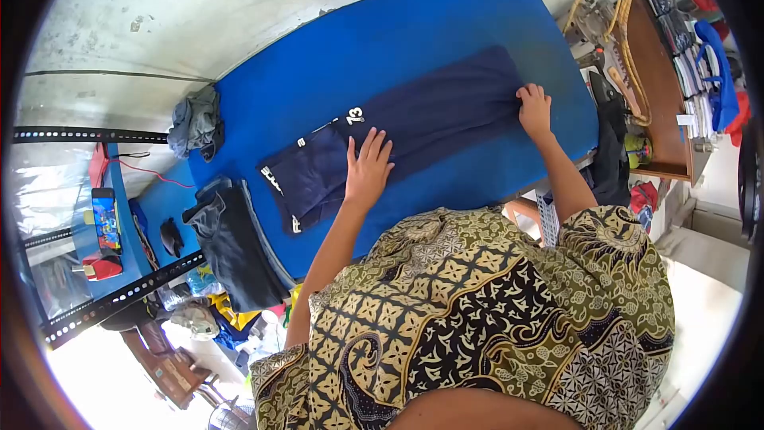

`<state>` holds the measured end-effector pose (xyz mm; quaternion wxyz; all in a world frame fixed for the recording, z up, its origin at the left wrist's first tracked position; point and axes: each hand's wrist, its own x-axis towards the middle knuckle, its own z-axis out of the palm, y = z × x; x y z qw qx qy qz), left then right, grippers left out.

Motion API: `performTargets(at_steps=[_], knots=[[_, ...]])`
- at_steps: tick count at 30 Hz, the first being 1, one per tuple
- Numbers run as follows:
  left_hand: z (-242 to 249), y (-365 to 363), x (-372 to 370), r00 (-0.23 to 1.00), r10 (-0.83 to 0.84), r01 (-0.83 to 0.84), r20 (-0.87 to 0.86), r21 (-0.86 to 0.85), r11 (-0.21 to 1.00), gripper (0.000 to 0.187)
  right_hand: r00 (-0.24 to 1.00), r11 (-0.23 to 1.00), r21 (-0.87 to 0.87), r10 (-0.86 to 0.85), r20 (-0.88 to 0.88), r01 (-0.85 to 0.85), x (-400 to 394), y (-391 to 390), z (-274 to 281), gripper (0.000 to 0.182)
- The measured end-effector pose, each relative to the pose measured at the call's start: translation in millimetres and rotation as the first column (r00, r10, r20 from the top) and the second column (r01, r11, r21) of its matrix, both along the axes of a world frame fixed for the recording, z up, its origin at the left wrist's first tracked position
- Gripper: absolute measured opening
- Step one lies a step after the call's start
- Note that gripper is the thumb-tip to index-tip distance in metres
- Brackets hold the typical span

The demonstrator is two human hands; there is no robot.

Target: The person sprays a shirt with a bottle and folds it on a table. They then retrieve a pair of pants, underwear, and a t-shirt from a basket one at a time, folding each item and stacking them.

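Observation:
A dark navy garment (446, 103) with white printed letters and the number 73 lies folded lengthwise across the blue table top (382, 32); it looks like a pair of trousers. My left hand (368, 170) rests flat on its middle, below the number, with fingers spread. At the garment's right end, my right hand (535, 110) pinches the edge between curled fingers, and small creases run from that spot. The left end shows more white lettering and some loose folds.
Dark folded jeans (235, 243) hang over the table's left edge, with a crumpled grey cloth (195, 122) beyond. A phone (105, 219) stands on the left shelf. Yellow ropes (625, 32) hang at the right, near a wooden shelf (656, 103) with stacked clothes.

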<state>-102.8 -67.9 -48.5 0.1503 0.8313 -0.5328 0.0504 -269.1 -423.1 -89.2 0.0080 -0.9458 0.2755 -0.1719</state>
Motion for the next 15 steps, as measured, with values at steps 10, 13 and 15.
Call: performTargets(at_steps=[10, 13, 15], knots=[[-27.2, 11.2, -3.9, 0.997, -0.019, 0.021, -0.078, 0.035, 0.999, 0.012, 0.97, 0.949, 0.273, -0.2, 0.14, 0.156, -13.7, -23.1, -21.1, 0.02], [-12.1, 8.3, -11.3, 0.987, -0.077, 0.074, -0.142, -0.023, 0.997, 0.022, 0.867, 0.839, 0.395, -0.468, 0.171, 0.375, 3.7, -20.8, -47.6, 0.035], [0.7, 8.0, -11.4, 0.965, -0.085, 0.049, -0.25, -0.146, 0.988, 0.023, 0.804, 0.374, 0.901, -0.592, 0.048, 0.221, 22.2, -17.5, -22.1, 0.051]])
